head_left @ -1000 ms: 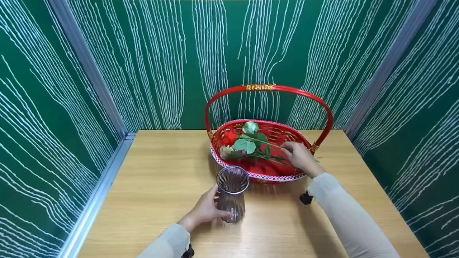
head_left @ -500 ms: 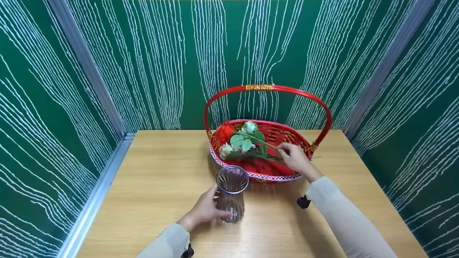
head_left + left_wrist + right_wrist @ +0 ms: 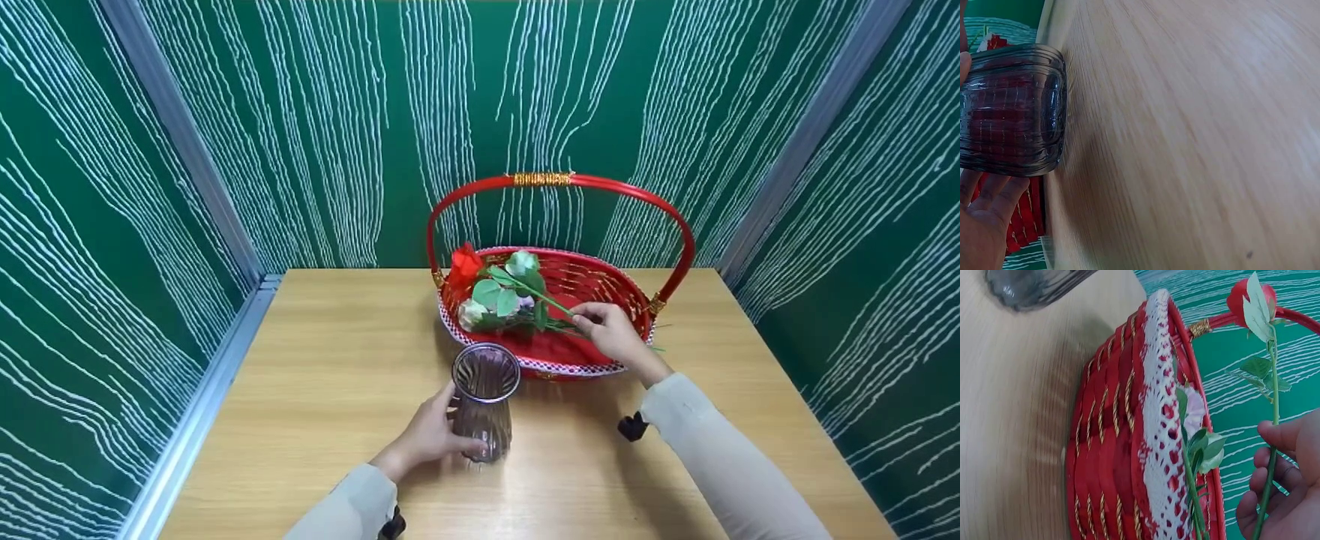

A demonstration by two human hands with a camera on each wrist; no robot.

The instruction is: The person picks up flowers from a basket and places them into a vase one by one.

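Note:
My left hand (image 3: 424, 435) grips the lower side of a ribbed, smoky glass vase (image 3: 486, 420), which stands upright on the table with an open mouth. In the left wrist view, fingers show on both sides of the vase (image 3: 1010, 112). My right hand (image 3: 616, 334) pinches the green stem of a red rose (image 3: 466, 265) over the red basket (image 3: 574, 370). In the right wrist view, the rose (image 3: 1275, 388) stands above the lace rim, thumb and fingers around its stem. Pale flowers (image 3: 523, 264) with green leaves lie in the basket.
The basket's tall red handle (image 3: 637, 196) arches over its opening, wrapped in gold at the top. Behind it rises a green wall (image 3: 315, 135) with white wavy lines. Side walls with metal posts (image 3: 187, 135) flank the wooden table (image 3: 337, 337).
My right hand has moved slightly left and lifted the red rose up from among the other flowers. My left hand and the vase have stayed in place.

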